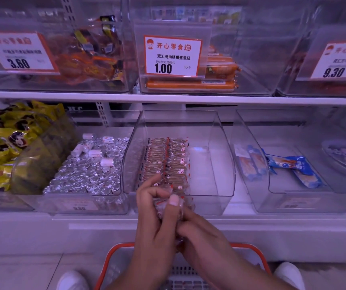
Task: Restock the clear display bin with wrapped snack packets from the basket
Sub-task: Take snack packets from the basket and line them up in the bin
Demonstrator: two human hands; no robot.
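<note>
Your left hand [155,216] and right hand [201,233] gripped 1 crinkly stack of wrapped packets [169,206]. It hung above the orange-rimmed basket [113,260], before the clear plastic bin [216,164].

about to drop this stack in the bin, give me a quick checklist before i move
1. Grip: both the left hand and right hand hold the packets together. Ok.
2. Room in the bin: its right side is bare beside the two packed rows. Ok.
3. Path: the hands are at the bin's open front, with nothing between. Ok.
4. Packets aligned in the stack: mostly hidden by the fingers. Cannot tell.
5. Right bin: rows look like the same clear packets with red ends. Ok.
6. Stock left in the basket: arms cover its inside. Cannot tell.
</note>
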